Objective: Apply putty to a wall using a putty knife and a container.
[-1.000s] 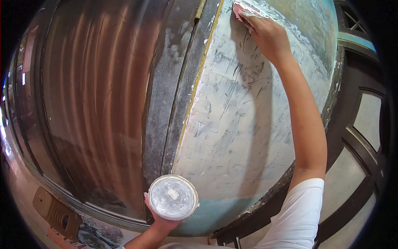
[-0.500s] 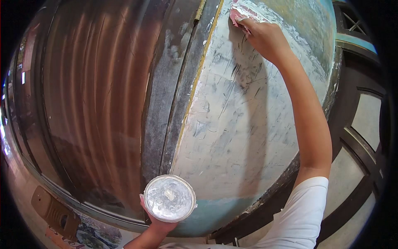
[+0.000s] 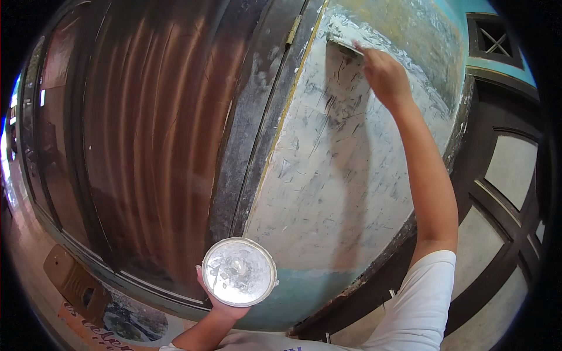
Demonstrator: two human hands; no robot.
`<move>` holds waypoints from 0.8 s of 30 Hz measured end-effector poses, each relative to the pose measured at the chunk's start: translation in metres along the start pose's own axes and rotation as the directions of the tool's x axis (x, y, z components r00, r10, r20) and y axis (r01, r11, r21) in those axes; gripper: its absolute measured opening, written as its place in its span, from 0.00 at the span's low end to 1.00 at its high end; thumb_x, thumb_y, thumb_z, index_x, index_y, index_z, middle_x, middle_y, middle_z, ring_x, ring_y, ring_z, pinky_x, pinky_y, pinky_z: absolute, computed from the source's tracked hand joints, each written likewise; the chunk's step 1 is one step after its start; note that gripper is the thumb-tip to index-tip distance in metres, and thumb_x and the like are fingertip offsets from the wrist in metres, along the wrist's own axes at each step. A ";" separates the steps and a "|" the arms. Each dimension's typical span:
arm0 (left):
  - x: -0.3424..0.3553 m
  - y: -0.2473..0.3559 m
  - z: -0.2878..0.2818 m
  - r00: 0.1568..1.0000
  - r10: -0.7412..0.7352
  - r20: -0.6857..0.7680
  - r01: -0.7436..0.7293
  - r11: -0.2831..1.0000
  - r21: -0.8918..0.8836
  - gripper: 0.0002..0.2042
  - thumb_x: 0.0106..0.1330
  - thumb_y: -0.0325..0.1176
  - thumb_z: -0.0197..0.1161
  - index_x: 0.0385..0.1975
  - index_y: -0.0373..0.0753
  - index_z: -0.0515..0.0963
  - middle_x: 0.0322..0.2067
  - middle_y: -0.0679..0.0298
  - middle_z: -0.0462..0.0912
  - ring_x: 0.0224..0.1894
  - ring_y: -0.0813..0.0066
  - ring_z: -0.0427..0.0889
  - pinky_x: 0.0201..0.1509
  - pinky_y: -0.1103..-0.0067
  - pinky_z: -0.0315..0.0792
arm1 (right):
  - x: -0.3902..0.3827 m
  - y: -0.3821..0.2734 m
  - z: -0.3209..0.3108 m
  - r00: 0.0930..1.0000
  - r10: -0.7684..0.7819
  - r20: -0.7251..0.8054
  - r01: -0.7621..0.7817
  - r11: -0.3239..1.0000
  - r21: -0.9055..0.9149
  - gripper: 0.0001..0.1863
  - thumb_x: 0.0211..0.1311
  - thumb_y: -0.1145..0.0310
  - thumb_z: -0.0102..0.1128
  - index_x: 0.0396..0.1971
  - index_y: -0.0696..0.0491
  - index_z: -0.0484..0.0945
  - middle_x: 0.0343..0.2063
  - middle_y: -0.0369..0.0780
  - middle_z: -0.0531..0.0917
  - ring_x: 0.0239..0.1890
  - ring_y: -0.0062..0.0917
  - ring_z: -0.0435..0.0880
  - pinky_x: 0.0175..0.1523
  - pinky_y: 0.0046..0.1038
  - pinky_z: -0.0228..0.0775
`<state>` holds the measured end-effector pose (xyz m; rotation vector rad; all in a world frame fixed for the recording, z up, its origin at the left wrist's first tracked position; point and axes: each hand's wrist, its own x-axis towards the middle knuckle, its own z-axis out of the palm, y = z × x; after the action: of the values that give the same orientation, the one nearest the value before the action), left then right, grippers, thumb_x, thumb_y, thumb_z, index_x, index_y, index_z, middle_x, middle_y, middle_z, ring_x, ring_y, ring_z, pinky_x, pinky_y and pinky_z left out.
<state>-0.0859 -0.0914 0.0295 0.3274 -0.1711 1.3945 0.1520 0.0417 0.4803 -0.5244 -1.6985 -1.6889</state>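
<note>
Probably at the spreading step: laying white paste [image 3: 354, 24] across the wall [image 3: 310, 193] with a thin spreader [image 3: 344, 45], near 1 o'clock. Seemingly working the upper band, with a grey-ochre patch [image 3: 418, 32] just beyond not yet covered, and pale coat laid below nearly down to the teal strip [image 3: 310, 289] near 6 o'clock. Next, would call for a steady blade angle and even pressure, feathering into the pale coat and stopping short of the dark frame [image 3: 249, 123] toward 11 o'clock. Might also need a reload; hard to judge the amount available on the spreader.

Gripping the spreader by its near end in the right hand [image 3: 386, 76], between 1 and 2 o'clock, fingers curled in. Pointing out from that hand toward its 10 o'clock, seen almost edge-on; touching the wall or just off it, cannot tell which.

Holding a round container [image 3: 239, 240] in the left hand [image 3: 228, 310], at 7 o'clock: palm underneath, fingertip showing at the rim's 9 o'clock, rest of the grasp hidden. Smeared white inside. Well apart from the spreader.
</note>
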 end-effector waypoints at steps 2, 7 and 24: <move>0.000 0.000 0.001 1.000 0.013 -0.019 -0.013 1.000 0.006 0.47 0.53 0.80 0.40 0.68 0.53 0.62 0.67 0.63 0.64 0.68 0.51 0.64 0.67 0.45 0.59 | 0.019 0.009 -0.007 0.996 0.036 -0.078 -0.035 0.999 0.014 0.14 0.58 0.74 0.57 0.45 0.49 0.78 0.33 0.41 0.85 0.35 0.37 0.84 0.39 0.38 0.78; 0.005 -0.005 0.007 1.000 0.019 -0.006 -0.019 0.999 0.043 0.46 0.54 0.80 0.41 0.68 0.53 0.63 0.67 0.63 0.65 0.67 0.53 0.65 0.67 0.48 0.61 | 0.046 0.017 0.018 0.996 0.078 -0.035 -0.081 0.993 -0.088 0.15 0.60 0.73 0.53 0.47 0.49 0.78 0.36 0.44 0.85 0.37 0.40 0.84 0.41 0.40 0.77; 0.008 -0.008 -0.006 0.999 0.031 -0.019 -0.029 0.996 0.079 0.46 0.55 0.80 0.39 0.69 0.54 0.61 0.67 0.63 0.63 0.67 0.52 0.65 0.66 0.44 0.60 | -0.016 -0.047 0.048 0.979 -0.026 0.200 0.036 0.998 -0.049 0.20 0.59 0.72 0.53 0.53 0.52 0.76 0.37 0.45 0.86 0.37 0.38 0.86 0.40 0.35 0.80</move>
<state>-0.0776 -0.0832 0.0250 0.3765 -0.1049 1.4360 0.1217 0.0875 0.4391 -0.7165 -1.8147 -1.7567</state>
